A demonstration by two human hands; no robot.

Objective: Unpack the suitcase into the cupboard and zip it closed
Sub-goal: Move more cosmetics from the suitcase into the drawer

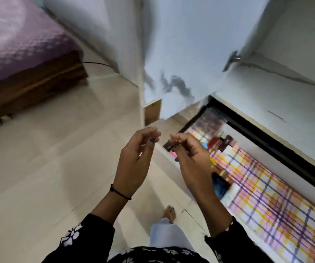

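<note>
Entry, near to far. We are looking down past black sleeves with a white flower print (pixel 88 238) and a bare foot (pixel 169 213) standing on the pale tiled floor (pixel 48 168).

Hands: both are hovering at mid-height over the floor, fingertips almost meeting. The left hand (pixel 135 160) is hanging with loosely curled fingers and is holding nothing. The right hand (pixel 191 158) is drawing its fingertips in towards the thumb. Blur is hiding whether something small is being pinched there, so we cannot tell.

Task item: what we are reading as the open suitcase with a black rim (pixel 285 154) is lying low and to the right of the hands. A pink, yellow and purple checked cloth (pixel 266 196) is filling it, with darker packed items at its far end. Its long axis is running diagonally from near right to far centre. The right hand is the nearer one and is overlapping the far corner in this view.

Beyond, the white cupboard door (pixel 181 44), smudged dark near its lower edge, is standing open with a metal handle (pixel 233 60). We are judging that the next move calls for a reach down and right, then a lift up and ahead. Far left, a wooden bed with a purple cover (pixel 20 38) is standing well apart.
</note>
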